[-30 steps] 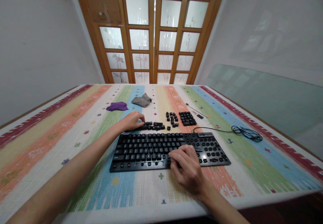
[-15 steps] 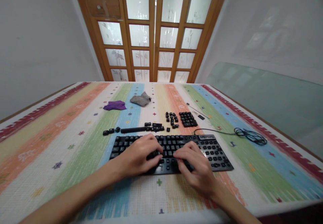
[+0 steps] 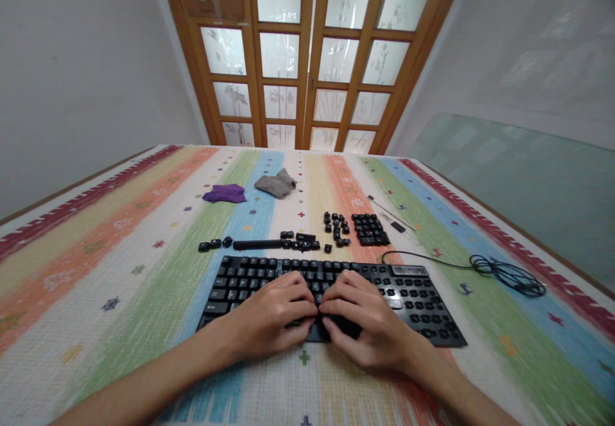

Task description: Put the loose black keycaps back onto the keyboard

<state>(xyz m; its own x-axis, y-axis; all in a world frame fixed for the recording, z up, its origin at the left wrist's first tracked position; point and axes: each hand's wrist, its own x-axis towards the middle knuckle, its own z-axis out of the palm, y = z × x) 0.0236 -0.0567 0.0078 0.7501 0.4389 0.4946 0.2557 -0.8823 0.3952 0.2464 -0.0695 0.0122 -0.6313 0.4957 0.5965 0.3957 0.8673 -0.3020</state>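
Observation:
A black keyboard (image 3: 394,285) lies near the table's front, with keycaps on its left and middle and bare key posts on its right. My left hand (image 3: 276,314) rests over its lower middle, fingers curled and thumb close to the fingertips. Facing it, my right hand (image 3: 369,317) is also curled, its fingertips almost meeting the left ones at the lower rows. Whatever lies between the fingertips is hidden. Behind the keyboard are a long spacebar keycap (image 3: 257,245), several loose keycaps (image 3: 336,227) and a neat block of keycaps (image 3: 369,229).
A coiled cable (image 3: 507,273) runs from the keyboard to the right. Farther back lie a purple cloth (image 3: 225,193), a grey cloth (image 3: 276,184), a thin wire-like tool (image 3: 391,213) and a small dark piece (image 3: 398,227). A striped tablecloth (image 3: 144,311) covers the table.
My hands have come closer together, with the fingertips now nearly touching at the keyboard's lower middle. The camera view has shifted, and more of the keyboard's left keys show.

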